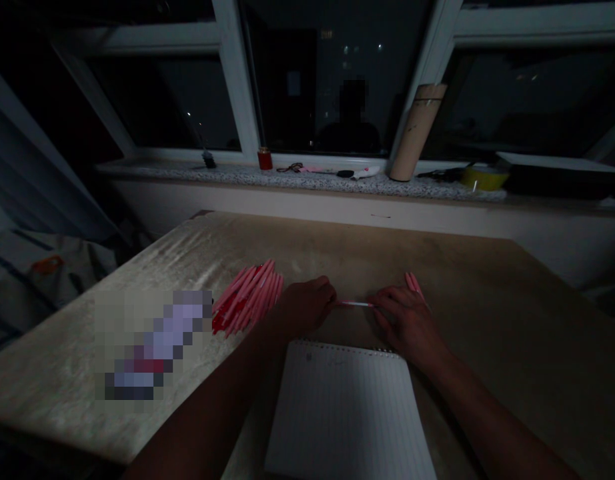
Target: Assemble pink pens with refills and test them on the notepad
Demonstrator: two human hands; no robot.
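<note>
Pen (355,304) spans between left hand (303,305) and right hand (405,321), both pinching its ends.

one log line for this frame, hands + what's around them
left hand: holds pen end | right hand: holds other end | pen pile: left of hands | notebook: below hands, on table

Both my bare forearms reach in from 6 o'clock, converging toward 12. My left hand (303,305) is curled knuckles-up, fingertips pinched and pointing to 3 o'clock. My right hand (406,320) lies palm-down, fingertips pinched toward 9 o'clock.
</note>
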